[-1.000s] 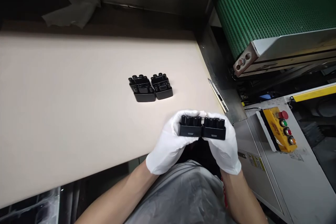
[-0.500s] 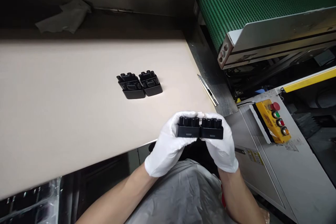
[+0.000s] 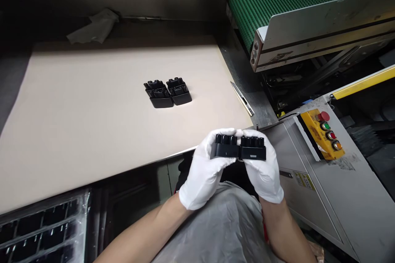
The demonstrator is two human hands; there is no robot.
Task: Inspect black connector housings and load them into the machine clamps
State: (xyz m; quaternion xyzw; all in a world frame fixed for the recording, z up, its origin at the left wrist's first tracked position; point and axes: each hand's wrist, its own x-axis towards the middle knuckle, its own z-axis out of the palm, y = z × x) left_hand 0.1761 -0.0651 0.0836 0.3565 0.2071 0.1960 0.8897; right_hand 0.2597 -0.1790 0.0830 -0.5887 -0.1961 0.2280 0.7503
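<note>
White gloves cover both hands, held up near my body at the table's front edge. My left hand (image 3: 205, 168) is wrapped round a black plastic part (image 3: 226, 150) with a row of short tubes along its top. A like black part (image 3: 253, 153) sits in my right hand (image 3: 265, 170), side by side with the first. Fingertips of both hands come together behind the two parts. On the table stand several more black tubed parts (image 3: 163, 102) in a close cluster, apart from my hands.
The pale-topped table (image 3: 92, 131) has a utility knife (image 3: 242, 98) at its right edge. A crumpled cloth (image 3: 94, 28) lies at the back. Right are a green conveyor belt (image 3: 277, 4) and a yellow button box (image 3: 322, 134). Trays of black parts (image 3: 46, 230) stand lower left.
The left part has turned slightly, so its front face now slants against the right one. Both hands keep their hold. The whole view has shifted a little.
</note>
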